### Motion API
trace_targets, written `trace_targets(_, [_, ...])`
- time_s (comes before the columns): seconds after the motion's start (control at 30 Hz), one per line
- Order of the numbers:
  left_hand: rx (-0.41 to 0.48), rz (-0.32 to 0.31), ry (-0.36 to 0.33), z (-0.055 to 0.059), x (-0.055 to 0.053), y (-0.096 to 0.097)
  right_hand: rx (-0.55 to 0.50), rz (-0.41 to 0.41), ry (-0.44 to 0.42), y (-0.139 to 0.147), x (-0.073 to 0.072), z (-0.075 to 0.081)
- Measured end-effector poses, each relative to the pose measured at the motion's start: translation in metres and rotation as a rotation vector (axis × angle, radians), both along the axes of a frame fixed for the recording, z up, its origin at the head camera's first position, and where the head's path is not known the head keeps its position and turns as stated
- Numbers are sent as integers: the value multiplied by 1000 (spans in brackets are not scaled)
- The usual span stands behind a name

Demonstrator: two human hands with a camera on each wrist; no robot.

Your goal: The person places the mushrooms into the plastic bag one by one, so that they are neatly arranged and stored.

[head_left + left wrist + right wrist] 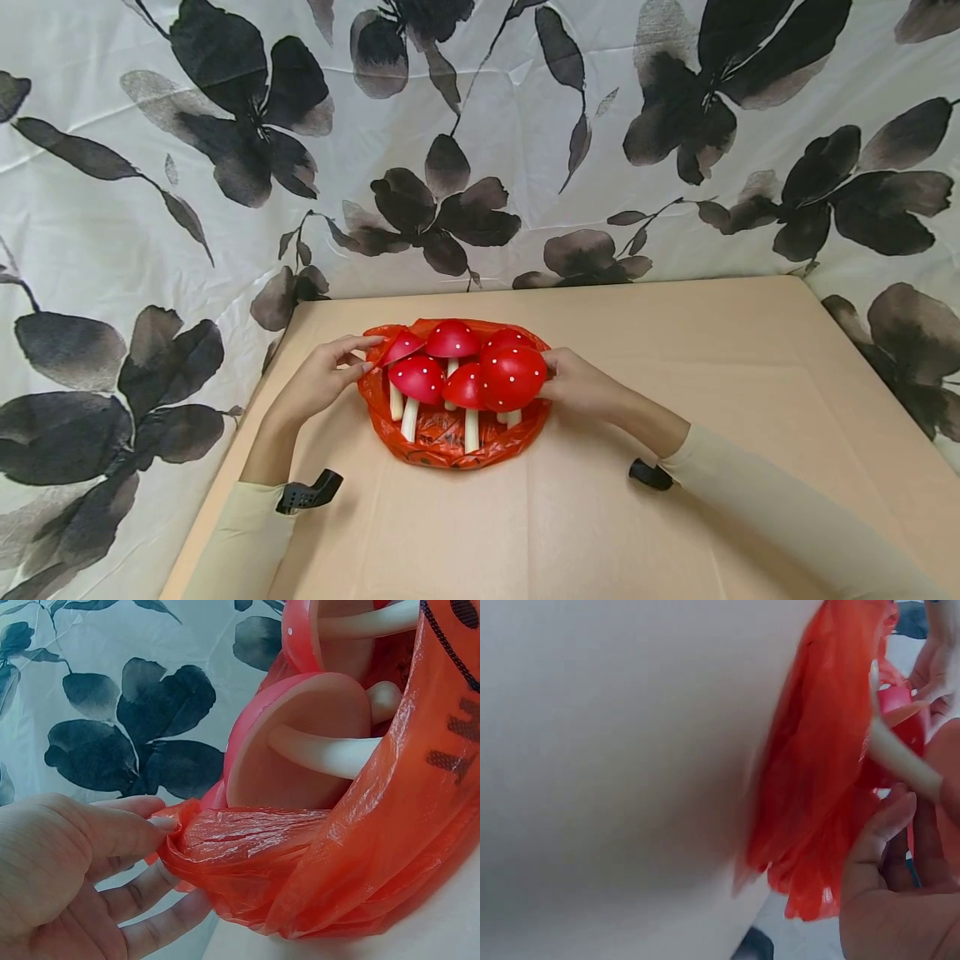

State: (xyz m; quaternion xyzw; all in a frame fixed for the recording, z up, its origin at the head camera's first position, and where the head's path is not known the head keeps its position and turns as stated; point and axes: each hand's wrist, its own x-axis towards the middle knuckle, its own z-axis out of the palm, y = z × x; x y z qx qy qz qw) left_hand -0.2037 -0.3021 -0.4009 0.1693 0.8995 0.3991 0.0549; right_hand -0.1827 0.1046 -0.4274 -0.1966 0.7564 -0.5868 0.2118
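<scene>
Several toy mushrooms with red, white-dotted caps and pale stems lie in a red-orange plastic bag [442, 454] with its rim rolled down. My left hand [330, 371] pinches the bag's gathered rim [180, 825] between thumb and fingertips at the left side. In the left wrist view a mushroom [300, 735] shows its hollow underside just beyond that rim. At the bag's right side, my right hand [581, 383] holds the tilted right-hand mushroom [513, 377] by its cap edge. Thumb and fingers are curled near its stem [904, 757] in the right wrist view, and the cap hides some fingertips.
The bag rests on a light tan table [675, 350], towards its far left. Behind and beside the table hangs a white cloth [555, 242] with dark flowers. Black straps [307, 493] are on both wrists.
</scene>
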Motion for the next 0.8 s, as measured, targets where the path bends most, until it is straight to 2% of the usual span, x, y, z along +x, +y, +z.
trace_targets(0.17, [4,-3,4,-1,0,-1,244,-29,198,-1,0,-7])
trace_targets(0.3, [0,-4,7,-1,0,-1,397,-2,314,-2,0,-11])
trace_targets(0.43, [7,-3,8,-1,0,-2,465,78,378,-5,1,-12])
trace_targets(0.6, [9,-5,5,0,0,-2,542,193,398,-8,6,-12])
trace_targets(0.8, [5,0,-1,0,0,-4,625,197,434,-9,14,-8])
